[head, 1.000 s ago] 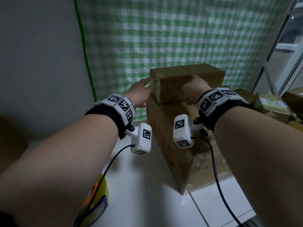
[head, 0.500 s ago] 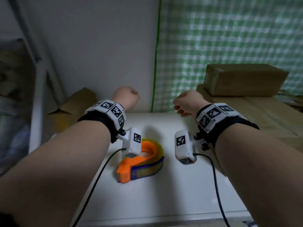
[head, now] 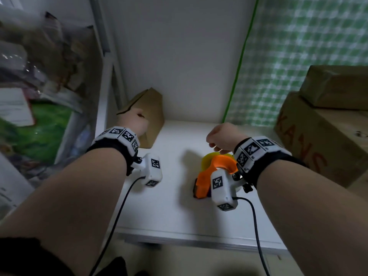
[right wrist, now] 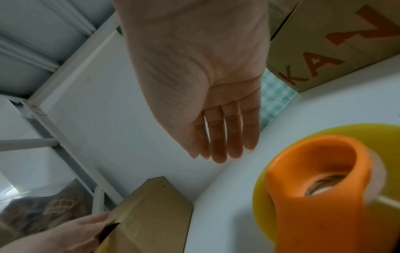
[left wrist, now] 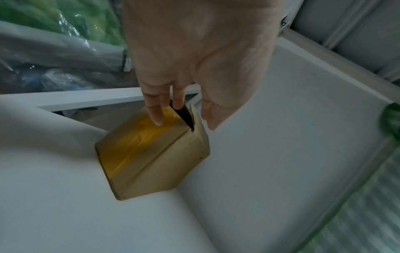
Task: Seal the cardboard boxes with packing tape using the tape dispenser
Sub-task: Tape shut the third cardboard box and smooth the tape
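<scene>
**Left hand reaches the next small box while the dispenser waits**

Half a second back both hands hung over the white tabletop [head: 171,212] touching nothing; now the left hand [left wrist: 194,56] has gone to the small brown cardboard box [left wrist: 151,154] at the back left corner, and the view has turned left, so the stacked boxes sit at the right edge. By my reading, the person is fetching the next box to seal.

The left grip is narrow: fingertips [left wrist: 155,116] lie on the box's top face at the open flap slit, the thumb just beside the far edge, seemingly pinching that end. Whether it has lifted off the tabletop, I cannot tell.

The right hand [right wrist: 207,95] hangs with fingers straight and together, holding nothing, near the orange plastic tape dispenser with its yellow tape roll [head: 217,172], which rests on the tabletop under the right wrist.

The small box leans tilted against the wall, one seam covered with glossy amber tape, a dark gap open between flaps at the end under the fingers. That gap likely needs taping.

The large printed cardboard box [head: 322,140] stands at the right, with another box on top.
</scene>
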Action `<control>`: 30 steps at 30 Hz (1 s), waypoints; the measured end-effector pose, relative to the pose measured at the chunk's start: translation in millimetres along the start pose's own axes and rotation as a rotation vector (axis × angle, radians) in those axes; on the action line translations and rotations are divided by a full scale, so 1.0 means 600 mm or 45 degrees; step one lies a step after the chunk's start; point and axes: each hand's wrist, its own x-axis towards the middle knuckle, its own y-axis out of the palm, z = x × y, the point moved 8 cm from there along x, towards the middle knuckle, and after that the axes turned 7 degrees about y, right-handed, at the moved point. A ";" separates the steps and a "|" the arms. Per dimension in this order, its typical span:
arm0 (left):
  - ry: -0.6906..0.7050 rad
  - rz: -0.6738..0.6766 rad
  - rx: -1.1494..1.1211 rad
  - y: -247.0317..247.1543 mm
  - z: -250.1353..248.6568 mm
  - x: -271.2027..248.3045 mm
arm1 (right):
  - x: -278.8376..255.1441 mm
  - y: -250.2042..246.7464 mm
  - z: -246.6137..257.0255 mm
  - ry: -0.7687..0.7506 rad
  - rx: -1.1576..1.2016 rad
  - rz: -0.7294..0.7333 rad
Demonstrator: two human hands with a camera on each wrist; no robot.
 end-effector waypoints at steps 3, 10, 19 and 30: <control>-0.019 0.055 -0.154 0.013 0.004 0.010 | 0.003 0.019 -0.005 -0.001 -0.151 0.014; -0.100 0.098 -0.349 0.043 0.007 0.031 | 0.005 0.038 -0.037 0.064 -0.340 -0.002; -0.030 -0.090 -0.671 0.051 -0.020 0.002 | -0.016 0.058 -0.072 0.026 -0.526 0.225; 0.005 -0.029 -0.864 0.069 -0.040 -0.093 | -0.046 0.069 -0.131 -0.021 -0.729 0.210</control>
